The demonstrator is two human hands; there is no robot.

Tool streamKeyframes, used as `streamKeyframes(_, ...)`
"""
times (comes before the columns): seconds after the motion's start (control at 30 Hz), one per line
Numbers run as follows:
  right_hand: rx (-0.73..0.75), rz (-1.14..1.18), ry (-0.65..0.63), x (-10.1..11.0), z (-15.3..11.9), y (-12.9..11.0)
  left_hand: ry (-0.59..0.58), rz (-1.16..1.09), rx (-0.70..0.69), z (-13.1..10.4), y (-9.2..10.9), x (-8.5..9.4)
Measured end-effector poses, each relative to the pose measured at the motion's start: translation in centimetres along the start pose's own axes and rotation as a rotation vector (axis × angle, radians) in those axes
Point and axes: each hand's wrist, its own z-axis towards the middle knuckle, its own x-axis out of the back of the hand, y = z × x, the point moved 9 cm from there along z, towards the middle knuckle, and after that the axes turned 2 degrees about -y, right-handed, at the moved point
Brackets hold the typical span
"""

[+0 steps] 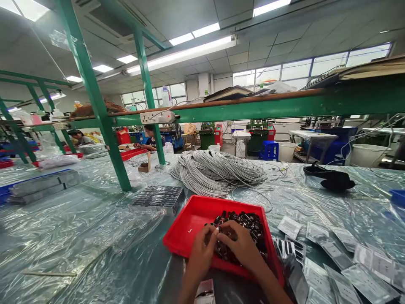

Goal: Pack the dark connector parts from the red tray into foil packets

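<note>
Over a red tray, my left hand and my right hand meet with their fingertips pinched together. Between the fingertips is a small piece, partly white, too small to name. Many small black and silver parts fill the right side of the tray, beneath and beside my right hand. A tiny white scrap lies on the tray's bare left floor. Below the tray, near my left wrist, is a small clear packet.
Behind the tray lie a large coil of grey cable and a stack of dark packs. Flat clear packets are spread at the right. A black item lies farther back. A green post rises at the left; people sit beyond.
</note>
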Motion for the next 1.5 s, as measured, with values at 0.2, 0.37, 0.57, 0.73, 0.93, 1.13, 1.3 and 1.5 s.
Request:
streamKeyframes(0.2, 0.071, -0.123, -0.021, 0.6, -0.2, -0.8, -0.015, 0.196, -0.052, -0.3, 0.6, 0.0)
streamKeyframes(0.37, 0.032, -0.286, 0.197, 2.8, 0.0, 0.2, 0.033, 0.334, -0.079, -0.2, 0.8, 0.1)
streamKeyframes(0.57, -0.289, -0.297, 0.270, 6.9, 0.2, 5.4, 0.165, 0.252, 0.003, 0.0, 0.0, 2.1)
streamKeyframes(0.73, -0.099, -0.256, 0.231, 5.2, 0.1, 1.8, 0.072, 0.077, 0.040, 0.0, 0.1, 1.3)
streamKeyframes(0.93, -0.081, 0.083, 0.029, 1.0, 0.3, 0.1, -0.084, -0.201, 0.133, 0.3, -1.2, -0.4)
streamKeyframes(1.13, -0.068, 0.076, 0.111, 1.0, -0.1, -0.4, -0.191, -0.167, 0.096, -0.1, 0.2, -0.7)
streamKeyframes(1.3, -0.051, 0.031, 0.149, 0.8, -0.5, -0.8, -0.164, -0.153, 0.105, -0.2, 0.2, -0.2)
streamKeyframes(1.5, -0.026, 0.044, 0.122, 0.1, -0.6, -1.2, -0.102, -0.135, 0.079, -0.1, 0.6, 0.3)
